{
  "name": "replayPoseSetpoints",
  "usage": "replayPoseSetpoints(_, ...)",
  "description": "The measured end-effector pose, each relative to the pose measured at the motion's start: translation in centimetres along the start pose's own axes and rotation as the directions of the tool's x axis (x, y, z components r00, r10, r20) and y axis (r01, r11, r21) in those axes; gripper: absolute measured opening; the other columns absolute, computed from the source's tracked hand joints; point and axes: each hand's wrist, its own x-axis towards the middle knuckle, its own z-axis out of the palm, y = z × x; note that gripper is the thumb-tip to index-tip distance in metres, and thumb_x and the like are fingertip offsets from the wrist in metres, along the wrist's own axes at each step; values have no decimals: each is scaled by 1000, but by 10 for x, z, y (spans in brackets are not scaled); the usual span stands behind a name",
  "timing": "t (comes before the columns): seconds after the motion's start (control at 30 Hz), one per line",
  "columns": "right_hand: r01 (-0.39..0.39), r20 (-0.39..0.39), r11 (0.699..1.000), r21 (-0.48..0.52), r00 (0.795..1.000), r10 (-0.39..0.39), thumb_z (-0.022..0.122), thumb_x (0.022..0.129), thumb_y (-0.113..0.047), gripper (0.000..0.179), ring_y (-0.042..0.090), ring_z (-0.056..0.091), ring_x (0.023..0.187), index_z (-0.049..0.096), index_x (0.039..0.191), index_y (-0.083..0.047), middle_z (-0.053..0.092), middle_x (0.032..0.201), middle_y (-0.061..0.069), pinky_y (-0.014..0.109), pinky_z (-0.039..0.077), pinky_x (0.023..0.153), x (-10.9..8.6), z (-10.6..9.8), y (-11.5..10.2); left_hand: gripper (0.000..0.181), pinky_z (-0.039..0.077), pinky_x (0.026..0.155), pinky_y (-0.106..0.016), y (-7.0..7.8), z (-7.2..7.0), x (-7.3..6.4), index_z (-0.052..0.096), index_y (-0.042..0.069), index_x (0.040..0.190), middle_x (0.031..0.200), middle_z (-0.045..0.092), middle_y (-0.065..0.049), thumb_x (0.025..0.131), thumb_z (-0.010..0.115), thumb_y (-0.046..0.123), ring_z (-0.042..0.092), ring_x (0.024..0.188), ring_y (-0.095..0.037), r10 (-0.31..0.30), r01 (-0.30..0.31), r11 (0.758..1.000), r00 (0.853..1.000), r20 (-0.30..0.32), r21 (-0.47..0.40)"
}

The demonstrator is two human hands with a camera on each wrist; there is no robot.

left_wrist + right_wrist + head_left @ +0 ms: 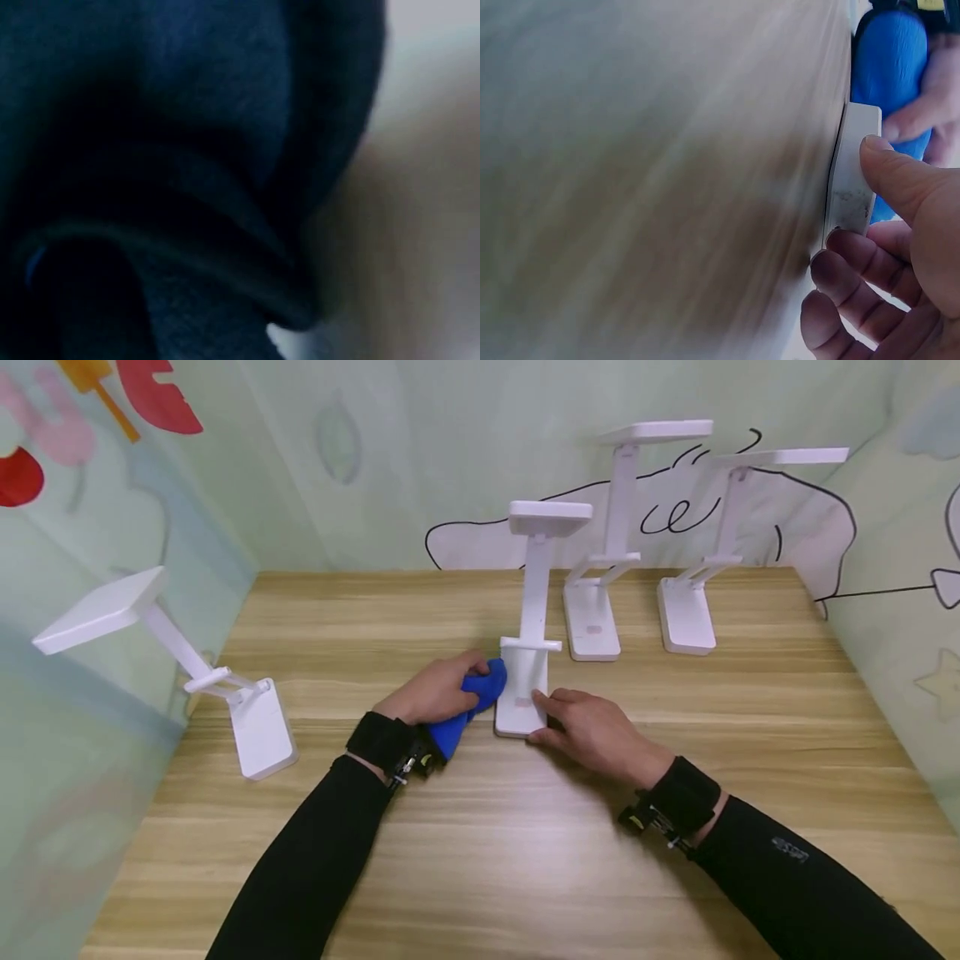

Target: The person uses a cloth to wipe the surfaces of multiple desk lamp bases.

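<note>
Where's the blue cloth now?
Head view, near centre: the blue cloth is in the left hand, just left of the lamp base the right hand holds.

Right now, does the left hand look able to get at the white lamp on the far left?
Probably yes: in the head view nothing stands between the left hand and the far-left lamp, though the hand grips a blue cloth and would likely have to put it down first.

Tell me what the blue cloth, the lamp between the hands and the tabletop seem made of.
Blue cloth: soft, matt fabric, perhaps microfibre; it bunches in the left hand.
Lamp: probably smooth white plastic, judging by its even colour and rounded corners.
Tabletop: wood or wood-look laminate, slightly glossy; streaked grain and a pale glare show.
</note>
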Motion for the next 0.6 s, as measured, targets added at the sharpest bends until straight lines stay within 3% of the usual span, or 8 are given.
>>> replayPoseSetpoints(0.13, 1, 11, 1000, 6, 1000, -1, 76, 98, -40, 68, 17, 61, 84, 57, 150, -1, 71, 110, 11, 39, 55, 74, -2, -2, 5, 35, 56, 88, -36, 4, 4, -15, 63, 14, 131, 130, 70, -12, 97, 67, 12, 67, 103, -24, 63, -64, 998, 997, 55, 19)
replayPoseSetpoints(0.27, 20, 14, 999, 27, 1000, -21, 75, 99, -38, 67, 18, 63, 88, 55, 151, -2, 71, 113, 11, 40, 57, 77, -3, -3, 8, 31, 56, 80, -33, 8, -3, -27, 67, 16, 126, 124, 70, -8, 96, 66, 10, 66, 95, -22, 121, -126, 991, 984, 127, 32)
replayPoseSetpoints(0.4, 36, 3, 999, 38, 999, -37, 76, 99, -37, 66, 18, 64, 89, 55, 152, -3, 71, 113, 10, 41, 57, 79, -2, -4, 9, 41, 58, 84, -39, 12, -10, -26, 67, 19, 138, 131, 70, -10, 98, 65, 11, 67, 102, -26, 108, -110, 986, 994, 19, 128)
replayPoseSetpoints(0.5, 35, 5, 998, 45, 999, -35, 76, 98, -36, 66, 18, 64, 88, 56, 151, -3, 71, 113, 10, 40, 57, 78, -2, -4, 9, 53, 57, 91, -43, 14, -4, -16, 59, 21, 152, 145, 66, -12, 100, 61, 10, 67, 116, -31, 132, -116, 966, 990, -56, 229)
replayPoseSetpoints(0.6, 34, 10, 999, 41, 999, -35, 76, 99, -37, 67, 18, 64, 88, 55, 152, -3, 71, 113, 10, 40, 58, 77, -3, -7, 11, 57, 56, 96, -42, 18, 5, -6, 58, 24, 153, 152, 61, -9, 99, 60, 7, 64, 125, -32, 183, -170, 949, 983, -21, 267)
